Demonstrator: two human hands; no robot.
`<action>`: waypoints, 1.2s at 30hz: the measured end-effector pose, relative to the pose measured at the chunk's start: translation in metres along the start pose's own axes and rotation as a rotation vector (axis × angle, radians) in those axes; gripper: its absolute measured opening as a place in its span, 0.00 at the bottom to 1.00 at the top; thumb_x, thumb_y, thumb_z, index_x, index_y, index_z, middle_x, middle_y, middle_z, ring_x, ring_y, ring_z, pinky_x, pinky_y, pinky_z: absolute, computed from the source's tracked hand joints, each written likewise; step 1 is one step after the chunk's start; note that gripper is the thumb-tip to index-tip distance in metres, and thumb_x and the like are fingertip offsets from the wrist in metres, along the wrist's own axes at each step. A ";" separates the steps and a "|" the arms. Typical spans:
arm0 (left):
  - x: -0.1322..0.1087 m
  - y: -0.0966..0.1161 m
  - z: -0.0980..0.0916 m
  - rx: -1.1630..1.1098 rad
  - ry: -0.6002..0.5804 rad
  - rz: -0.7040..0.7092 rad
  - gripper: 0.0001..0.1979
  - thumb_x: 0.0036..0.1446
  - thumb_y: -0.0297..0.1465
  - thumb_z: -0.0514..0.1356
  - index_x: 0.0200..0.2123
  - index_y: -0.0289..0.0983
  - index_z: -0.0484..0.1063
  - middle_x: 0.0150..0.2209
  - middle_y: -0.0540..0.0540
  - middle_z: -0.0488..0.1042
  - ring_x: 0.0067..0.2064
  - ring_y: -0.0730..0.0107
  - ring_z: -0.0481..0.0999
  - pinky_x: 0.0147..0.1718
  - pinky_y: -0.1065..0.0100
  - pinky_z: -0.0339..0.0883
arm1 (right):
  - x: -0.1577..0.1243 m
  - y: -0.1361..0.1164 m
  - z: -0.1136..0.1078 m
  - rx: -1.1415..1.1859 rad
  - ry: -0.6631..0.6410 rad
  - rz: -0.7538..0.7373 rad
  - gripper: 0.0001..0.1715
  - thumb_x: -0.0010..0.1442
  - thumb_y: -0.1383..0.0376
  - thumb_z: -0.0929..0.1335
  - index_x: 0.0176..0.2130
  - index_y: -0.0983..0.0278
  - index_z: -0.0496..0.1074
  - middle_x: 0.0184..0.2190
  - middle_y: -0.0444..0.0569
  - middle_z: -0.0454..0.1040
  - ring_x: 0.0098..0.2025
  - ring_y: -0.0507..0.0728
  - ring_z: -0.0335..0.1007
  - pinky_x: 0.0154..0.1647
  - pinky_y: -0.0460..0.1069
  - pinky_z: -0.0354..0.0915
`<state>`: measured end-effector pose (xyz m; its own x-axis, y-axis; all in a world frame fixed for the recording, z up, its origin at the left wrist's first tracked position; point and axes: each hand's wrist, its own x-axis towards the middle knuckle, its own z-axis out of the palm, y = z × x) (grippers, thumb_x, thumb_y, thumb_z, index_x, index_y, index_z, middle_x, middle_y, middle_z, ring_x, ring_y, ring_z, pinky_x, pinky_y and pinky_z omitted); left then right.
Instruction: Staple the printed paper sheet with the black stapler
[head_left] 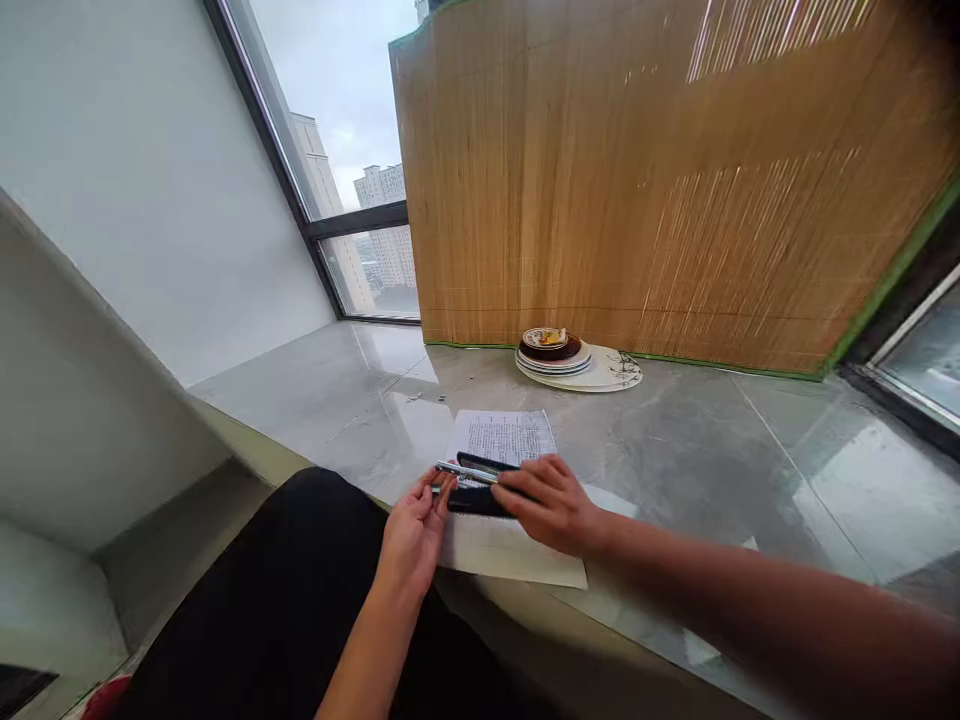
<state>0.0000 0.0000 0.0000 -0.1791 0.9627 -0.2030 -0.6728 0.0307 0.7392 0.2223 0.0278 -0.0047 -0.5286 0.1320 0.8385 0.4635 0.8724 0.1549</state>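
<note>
A black stapler with a silver rail (469, 473) is held over sheets of paper, its black parts spread apart above and below the rail. My right hand (551, 503) wraps round the stapler's right end from above. My left hand (418, 520) has its thumb and fingers pinched at the left end of the rail. Whether staples are in the rail is too small to tell. Beneath the hands lies a printed sheet (504, 430) with dense text. A paler sheet (517, 562) reaches over the ledge's front edge.
A stack of plates (555, 366) and an oval white board or platter (619, 372) lie at the back of the grey tiled ledge (675, 450). A bamboo blind (585, 190) hangs behind them. Small bits (414, 398) lie left of the paper.
</note>
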 end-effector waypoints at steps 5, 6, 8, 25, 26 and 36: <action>-0.003 0.010 -0.001 0.039 0.161 0.231 0.11 0.70 0.19 0.54 0.48 0.29 0.75 0.48 0.35 0.81 0.48 0.66 0.84 0.51 0.70 0.78 | 0.005 0.012 0.013 0.138 0.040 0.618 0.12 0.61 0.65 0.75 0.44 0.61 0.72 0.37 0.47 0.78 0.40 0.58 0.72 0.43 0.53 0.61; -0.005 0.011 -0.001 0.063 0.164 0.266 0.10 0.69 0.20 0.56 0.49 0.31 0.75 0.48 0.35 0.81 0.46 0.67 0.84 0.50 0.70 0.79 | 0.005 0.014 0.015 0.159 0.001 0.704 0.12 0.60 0.64 0.76 0.43 0.61 0.72 0.37 0.46 0.78 0.38 0.58 0.71 0.42 0.53 0.61; -0.010 0.013 0.002 0.149 0.152 0.308 0.10 0.67 0.24 0.61 0.51 0.32 0.74 0.47 0.36 0.82 0.42 0.68 0.85 0.45 0.69 0.80 | 0.004 0.018 0.018 0.196 -0.086 0.813 0.12 0.59 0.64 0.77 0.42 0.60 0.74 0.37 0.45 0.79 0.38 0.58 0.72 0.42 0.53 0.61; -0.064 0.000 0.030 0.462 -0.379 -0.004 0.21 0.58 0.41 0.71 0.48 0.37 0.69 0.30 0.50 0.77 0.30 0.74 0.76 0.32 0.74 0.71 | 0.041 -0.023 -0.016 0.679 -0.073 0.133 0.16 0.67 0.69 0.72 0.54 0.60 0.76 0.44 0.52 0.80 0.45 0.55 0.74 0.47 0.50 0.72; -0.063 -0.001 0.030 0.431 -0.372 -0.011 0.22 0.58 0.41 0.71 0.49 0.37 0.69 0.31 0.50 0.77 0.32 0.73 0.77 0.35 0.73 0.72 | 0.039 -0.023 -0.014 0.677 -0.074 0.139 0.17 0.67 0.70 0.71 0.55 0.60 0.76 0.46 0.52 0.80 0.46 0.55 0.75 0.48 0.50 0.73; -0.086 0.015 0.038 0.615 -0.241 0.224 0.19 0.61 0.46 0.66 0.48 0.40 0.75 0.42 0.43 0.82 0.50 0.57 0.80 0.51 0.62 0.74 | 0.032 0.015 -0.008 0.480 0.025 0.260 0.13 0.67 0.71 0.69 0.48 0.59 0.80 0.41 0.50 0.83 0.41 0.55 0.78 0.43 0.49 0.73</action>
<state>0.0327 -0.0718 0.0528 -0.0543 0.9943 0.0921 -0.0973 -0.0971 0.9905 0.2182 0.0416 0.0281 -0.4197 0.3660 0.8306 0.1969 0.9300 -0.3103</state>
